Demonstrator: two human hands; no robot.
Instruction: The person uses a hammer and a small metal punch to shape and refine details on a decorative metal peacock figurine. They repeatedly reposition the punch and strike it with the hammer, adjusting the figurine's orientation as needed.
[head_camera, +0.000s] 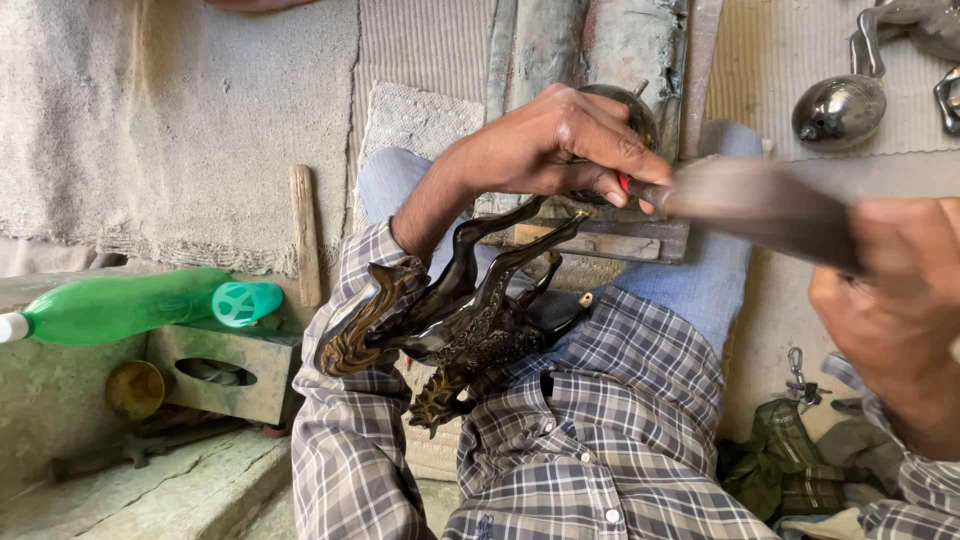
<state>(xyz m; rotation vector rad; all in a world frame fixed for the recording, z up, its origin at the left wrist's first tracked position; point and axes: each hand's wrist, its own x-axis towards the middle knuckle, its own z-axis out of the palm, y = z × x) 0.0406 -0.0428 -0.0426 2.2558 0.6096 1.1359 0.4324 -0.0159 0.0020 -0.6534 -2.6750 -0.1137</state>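
Chasing on dark metal horse figure (460, 320).
We pinch a punch (640, 192) in left hand (560, 145); right hand (890, 310), at 3 o'clock, grips blurred hammer (760, 205); next strike needs aim.

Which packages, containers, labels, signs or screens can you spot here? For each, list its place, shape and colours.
Green plastic bottle: lying on its side on the ledge at far left, white cap, no label visible.
Teal cap-like piece: at the bottle's right end, round.
No signs, screens or readable labels in view.
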